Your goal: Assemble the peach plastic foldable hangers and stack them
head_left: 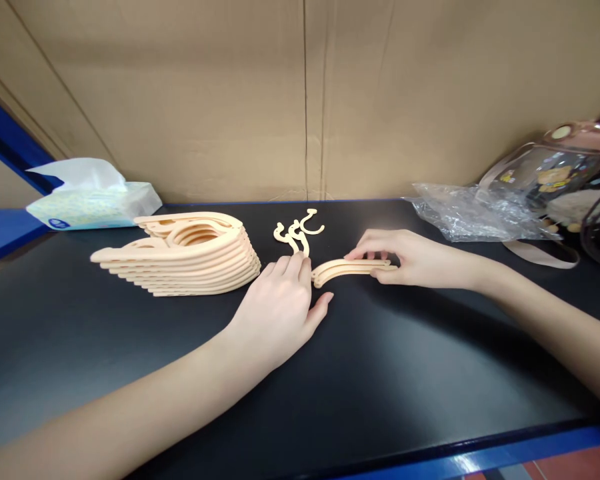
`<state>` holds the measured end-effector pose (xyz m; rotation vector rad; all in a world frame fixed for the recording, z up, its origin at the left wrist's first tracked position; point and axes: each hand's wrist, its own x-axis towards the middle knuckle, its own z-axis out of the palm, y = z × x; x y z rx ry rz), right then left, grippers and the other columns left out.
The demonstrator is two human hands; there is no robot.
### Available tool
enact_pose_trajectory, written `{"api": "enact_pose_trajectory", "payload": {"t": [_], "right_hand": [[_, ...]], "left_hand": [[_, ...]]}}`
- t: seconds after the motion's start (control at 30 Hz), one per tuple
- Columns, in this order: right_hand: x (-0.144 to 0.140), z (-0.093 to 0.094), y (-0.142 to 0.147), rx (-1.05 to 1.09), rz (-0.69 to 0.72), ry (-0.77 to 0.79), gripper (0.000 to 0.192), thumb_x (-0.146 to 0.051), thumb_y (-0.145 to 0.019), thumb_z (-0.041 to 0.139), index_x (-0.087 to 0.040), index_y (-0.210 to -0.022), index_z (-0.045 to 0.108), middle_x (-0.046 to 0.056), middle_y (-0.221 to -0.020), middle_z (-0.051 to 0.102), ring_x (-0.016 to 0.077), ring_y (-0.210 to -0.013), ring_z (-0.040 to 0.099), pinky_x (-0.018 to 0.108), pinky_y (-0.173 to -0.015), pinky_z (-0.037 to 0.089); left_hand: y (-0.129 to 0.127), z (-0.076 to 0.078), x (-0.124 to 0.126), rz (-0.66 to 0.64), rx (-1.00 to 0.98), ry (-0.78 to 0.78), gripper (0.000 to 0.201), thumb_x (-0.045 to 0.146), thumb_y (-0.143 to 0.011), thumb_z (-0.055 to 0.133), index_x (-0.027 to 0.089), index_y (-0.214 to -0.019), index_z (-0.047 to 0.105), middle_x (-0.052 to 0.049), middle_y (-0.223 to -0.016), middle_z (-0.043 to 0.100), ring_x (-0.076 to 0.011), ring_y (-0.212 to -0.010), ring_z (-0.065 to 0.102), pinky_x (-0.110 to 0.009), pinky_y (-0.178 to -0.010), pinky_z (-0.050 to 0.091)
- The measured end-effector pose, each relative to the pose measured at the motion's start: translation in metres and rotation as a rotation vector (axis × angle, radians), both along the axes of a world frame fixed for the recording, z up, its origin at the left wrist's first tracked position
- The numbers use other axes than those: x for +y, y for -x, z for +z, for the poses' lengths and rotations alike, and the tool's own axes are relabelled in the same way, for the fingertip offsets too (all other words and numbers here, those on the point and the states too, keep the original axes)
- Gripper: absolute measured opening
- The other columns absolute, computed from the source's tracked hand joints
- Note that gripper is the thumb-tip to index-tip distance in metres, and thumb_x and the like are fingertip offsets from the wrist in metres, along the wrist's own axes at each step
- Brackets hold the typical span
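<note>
both hands are on a peach plastic folding hanger (347, 268) lying flat near the middle of the black tabletop (380, 373). the right hand (410, 259) pinches its curved arm, thumb below and fingers on top, seemingly to steady it. the left hand (280, 308) rests fingers loosely spread at the hook end, gripping nothing. just left sits a stack of matching folded hangers (190, 257), and beyond that a tissue pack (93, 200).

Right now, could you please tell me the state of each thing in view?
Left hand: palm down, fingers on the hangers.
Right hand: pinching the hangers' right end.
Hangers: folded, flat on the table, hooks towards the wall.
Stack: folded hangers, piled neatly.
Tissue pack: open, one tissue sticking out.
Plastic bag: crumpled, lying flat.
</note>
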<state>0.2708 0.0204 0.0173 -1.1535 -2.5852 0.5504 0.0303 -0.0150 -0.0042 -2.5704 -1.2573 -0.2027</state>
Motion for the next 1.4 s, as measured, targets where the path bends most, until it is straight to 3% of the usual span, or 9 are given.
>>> {"api": "enact_pose_trajectory", "payload": {"t": [0.27, 0.4, 0.53, 0.73, 0.87, 1.03, 1.23, 1.3, 1.4], "right_hand": [[-0.013, -0.003, 0.017, 0.064, 0.117, 0.042, 0.040, -0.015, -0.081, 0.055, -0.025, -0.119, 0.063, 0.002, -0.103, 0.058, 0.0137, -0.082, 0.055, 0.028, -0.070, 0.045], [-0.014, -0.008, 0.021, 0.180, 0.094, 0.078, 0.034, -0.034, -0.087, 0.060, -0.024, -0.119, 0.062, 0.003, -0.103, 0.060, 0.0155, -0.085, 0.057, 0.030, -0.073, 0.048], [-0.012, -0.013, 0.023, 0.191, -0.008, -0.042, 0.041, -0.048, -0.092, 0.050, -0.026, -0.126, 0.057, 0.006, -0.118, 0.058, 0.0201, -0.106, 0.056, 0.038, -0.091, 0.047], [0.009, -0.024, 0.031, 0.002, -0.076, -0.189, 0.062, -0.053, -0.096, 0.035, -0.017, -0.146, 0.033, 0.011, -0.151, 0.037, 0.0246, -0.139, 0.031, 0.049, -0.112, 0.028], [0.028, -0.027, 0.036, -0.100, -0.033, -0.255, 0.059, -0.049, -0.098, 0.032, -0.015, -0.145, 0.036, 0.014, -0.148, 0.042, 0.0286, -0.135, 0.038, 0.052, -0.108, 0.033], [0.026, -0.016, 0.031, -0.105, -0.199, -0.363, 0.041, -0.042, -0.097, 0.039, -0.017, -0.124, 0.057, 0.008, -0.113, 0.068, 0.0243, -0.102, 0.063, 0.039, -0.084, 0.048], [0.006, -0.001, 0.023, -0.182, -0.342, -0.360, 0.026, -0.037, -0.094, 0.047, -0.024, -0.104, 0.067, -0.002, -0.074, 0.071, 0.0177, -0.068, 0.064, 0.029, -0.059, 0.042], [0.004, -0.003, 0.024, -0.161, -0.324, -0.426, 0.024, -0.033, -0.094, 0.048, -0.023, -0.105, 0.067, 0.000, -0.084, 0.072, 0.0184, -0.075, 0.065, 0.029, -0.060, 0.044], [0.006, -0.011, 0.026, -0.141, -0.178, -0.524, 0.029, -0.022, -0.094, 0.045, -0.020, -0.117, 0.063, 0.005, -0.117, 0.067, 0.0212, -0.103, 0.061, 0.034, -0.079, 0.050]], "left_hand": [[0.003, -0.001, 0.000, 0.009, -0.049, 0.047, 0.058, 0.041, -0.094, 0.044, -0.004, -0.129, 0.052, -0.022, -0.121, 0.061, -0.0329, -0.106, 0.058, -0.046, -0.090, 0.050], [0.003, -0.001, 0.000, 0.008, -0.051, 0.055, 0.057, 0.040, -0.093, 0.044, -0.004, -0.128, 0.053, -0.022, -0.124, 0.059, -0.0332, -0.107, 0.058, -0.047, -0.090, 0.050], [0.002, -0.001, -0.001, -0.009, -0.056, 0.035, 0.057, 0.040, -0.094, 0.043, -0.005, -0.127, 0.053, -0.023, -0.124, 0.059, -0.0342, -0.109, 0.057, -0.047, -0.092, 0.050], [0.004, -0.003, -0.001, -0.075, -0.052, -0.005, 0.050, 0.035, -0.094, 0.043, -0.004, -0.121, 0.057, -0.024, -0.119, 0.062, -0.0341, -0.106, 0.060, -0.046, -0.088, 0.052], [0.005, -0.004, 0.000, -0.107, -0.060, -0.028, 0.048, 0.033, -0.094, 0.043, -0.004, -0.122, 0.057, -0.022, -0.119, 0.063, -0.0321, -0.105, 0.061, -0.044, -0.087, 0.053], [0.004, -0.002, -0.001, -0.079, -0.053, -0.008, 0.048, 0.033, -0.095, 0.043, -0.002, -0.125, 0.054, -0.021, -0.121, 0.062, -0.0313, -0.108, 0.061, -0.042, -0.088, 0.053], [0.003, -0.003, -0.001, -0.155, -0.075, -0.022, 0.041, 0.028, -0.094, 0.046, 0.000, -0.121, 0.057, -0.019, -0.117, 0.063, -0.0302, -0.102, 0.063, -0.041, -0.084, 0.054], [0.004, -0.004, -0.001, -0.191, -0.091, -0.010, 0.038, 0.027, -0.094, 0.047, 0.001, -0.120, 0.058, -0.018, -0.116, 0.063, -0.0292, -0.100, 0.064, -0.040, -0.084, 0.054], [0.004, -0.003, 0.000, -0.217, -0.114, 0.024, 0.037, 0.026, -0.094, 0.046, 0.003, -0.120, 0.056, -0.016, -0.114, 0.063, -0.0278, -0.098, 0.064, -0.039, -0.083, 0.053]]}}
